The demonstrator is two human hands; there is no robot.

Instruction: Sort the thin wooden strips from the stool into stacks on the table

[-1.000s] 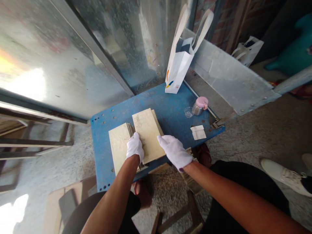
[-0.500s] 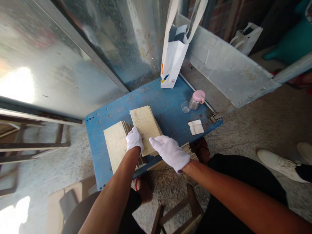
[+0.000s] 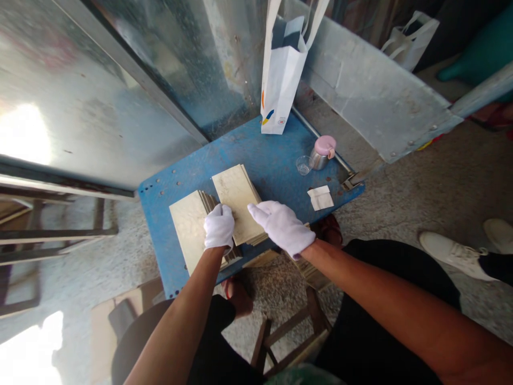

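Observation:
Two stacks of thin cream-coloured boards lie side by side on a blue table [image 3: 276, 166]. My left hand [image 3: 219, 227], in a white glove, is closed at the gap between the left stack [image 3: 186, 222] and the right stack [image 3: 234, 195]. Whatever its fingers may hold is hidden. My right hand [image 3: 282, 227], also gloved in white, is at the near right corner of the right stack, with its fingers stretched out. The right stack's top board has a dark smudge, and its lower edges are slightly fanned.
A white paper bag [image 3: 280, 88], a pink-lidded metal jar [image 3: 321, 152], a clear plastic cup [image 3: 303, 165] and a folded white paper [image 3: 320, 198] are on the table. More boards [image 3: 310, 272] sit below its near edge, near a wooden stool [image 3: 290, 331]. Another person's shoe [image 3: 451, 251] is at right.
The view has tilted slightly, so the table appears higher. My left hand has turned a little and sits slightly nearer me against the stacks. My right hand stays by the right stack.

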